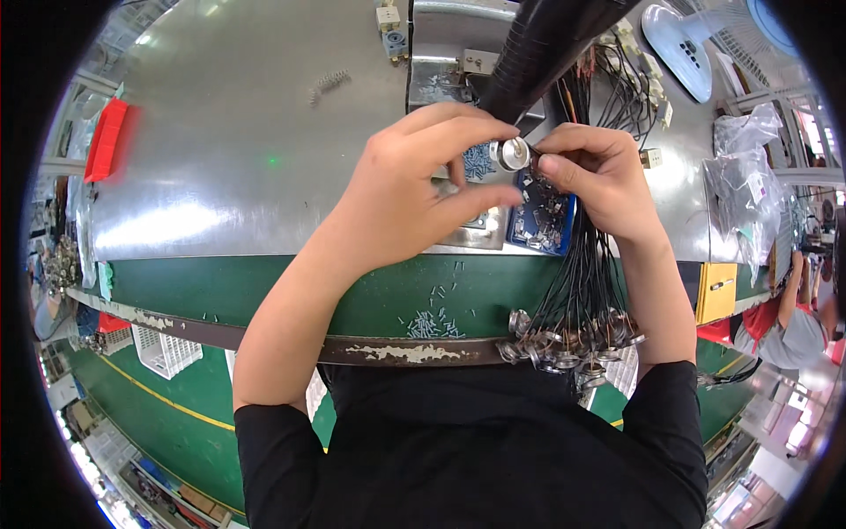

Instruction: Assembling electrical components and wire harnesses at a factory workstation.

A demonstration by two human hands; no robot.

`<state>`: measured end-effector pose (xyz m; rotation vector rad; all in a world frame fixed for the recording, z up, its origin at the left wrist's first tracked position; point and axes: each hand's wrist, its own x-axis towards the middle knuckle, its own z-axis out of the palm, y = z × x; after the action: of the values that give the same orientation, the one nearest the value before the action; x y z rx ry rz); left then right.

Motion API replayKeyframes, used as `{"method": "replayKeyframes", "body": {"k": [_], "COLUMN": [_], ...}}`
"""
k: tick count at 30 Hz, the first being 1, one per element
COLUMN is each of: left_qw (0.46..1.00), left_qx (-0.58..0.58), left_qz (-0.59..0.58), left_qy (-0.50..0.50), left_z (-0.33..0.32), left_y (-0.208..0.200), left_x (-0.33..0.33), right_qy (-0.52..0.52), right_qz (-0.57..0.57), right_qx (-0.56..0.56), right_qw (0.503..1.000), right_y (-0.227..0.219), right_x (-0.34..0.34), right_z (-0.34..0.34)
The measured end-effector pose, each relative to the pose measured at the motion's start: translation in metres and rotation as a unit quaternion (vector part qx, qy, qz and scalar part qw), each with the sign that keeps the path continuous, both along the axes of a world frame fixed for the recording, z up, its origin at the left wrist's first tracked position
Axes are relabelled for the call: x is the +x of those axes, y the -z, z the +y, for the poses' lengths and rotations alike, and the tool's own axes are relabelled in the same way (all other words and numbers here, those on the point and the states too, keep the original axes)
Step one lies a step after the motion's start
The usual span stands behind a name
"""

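Observation:
A small round silver metal part [512,154] hangs between my two hands, over the parts at the bench's middle. My left hand [414,176] reaches in with index finger and thumb spread apart. Its index fingertip meets the part's upper edge, while the thumb stays clear below. Right beside the part, my right hand [604,172] is closed, thumb and index finger pinched on a thin black cable by the part. Under my hands lie a pile of bluish screws [478,162] and a blue tray [539,240] of small metal pieces.
Black cables with round metal ends [568,348] hang over the front edge. Loose screws [432,324] lie on the green mat [211,278]. A black tube [546,57] slants overhead. A spring [330,82], red bin [107,141], fan [683,53] and yellow pad [716,294] are around.

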<state>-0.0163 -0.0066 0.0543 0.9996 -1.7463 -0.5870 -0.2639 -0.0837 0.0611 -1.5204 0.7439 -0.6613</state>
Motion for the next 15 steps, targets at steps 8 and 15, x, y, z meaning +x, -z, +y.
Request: {"method": "replayKeyframes", "body": {"k": [8, 15], "left_qw": [0.992, 0.963], "left_qx": [0.002, -0.078], "left_qz": [-0.126, -0.257], "left_qy": [-0.015, -0.013], "left_z": [-0.009, 0.001], "left_y": [-0.025, -0.012], "left_x": [-0.008, 0.002], "right_qy": [0.005, -0.037], "right_qz": [0.007, 0.091], "right_qx": [-0.062, -0.185], "right_qw": [0.998, 0.978], "right_y": [-0.002, -0.004], "right_x": [-0.007, 0.0], "right_z": [0.005, 0.015]}}
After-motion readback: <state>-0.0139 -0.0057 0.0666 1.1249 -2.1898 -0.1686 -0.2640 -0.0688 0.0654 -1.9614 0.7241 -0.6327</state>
